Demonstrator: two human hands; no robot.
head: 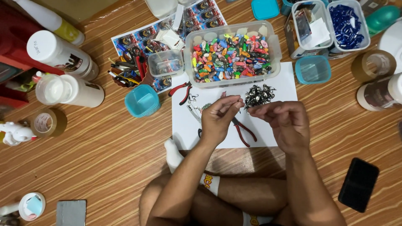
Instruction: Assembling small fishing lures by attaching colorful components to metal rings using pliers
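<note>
While the box of coloured charms (231, 53) looks full and the pile of metal clasps (258, 95) is large, most of the work seems left. In the head view, the left hand (218, 117) pinches something tiny, too small to name, above the white paper (284, 83); the right hand (284, 122) curls loosely beside it, apparently empty. Red pliers (245, 132) lie unused below.
</note>
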